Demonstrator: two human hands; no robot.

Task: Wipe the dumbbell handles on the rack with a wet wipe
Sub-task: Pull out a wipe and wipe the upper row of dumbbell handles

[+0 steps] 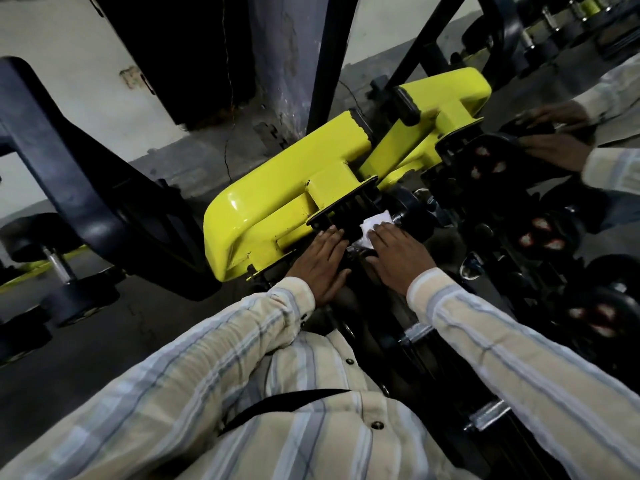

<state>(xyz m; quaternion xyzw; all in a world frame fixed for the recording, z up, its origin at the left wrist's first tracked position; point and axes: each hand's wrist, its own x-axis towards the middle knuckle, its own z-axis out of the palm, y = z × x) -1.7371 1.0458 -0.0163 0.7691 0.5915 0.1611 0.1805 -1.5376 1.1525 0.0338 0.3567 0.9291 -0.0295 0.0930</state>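
Dim room — cracked grey floor, white wall, dark pillar, mirror at right.

Cream shirt (pale blue stripes, dark snap buttons), long sleeves

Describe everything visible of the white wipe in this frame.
The wet wipe is a small white sheet, crumpled and folded, looking like thin damp cloth or paper. It lies over a metal dumbbell handle at the yellow end of the rack. The right hand covers its lower part, fingers laid over it; the upper corner sticks out. The left hand rests beside it, apart from it.
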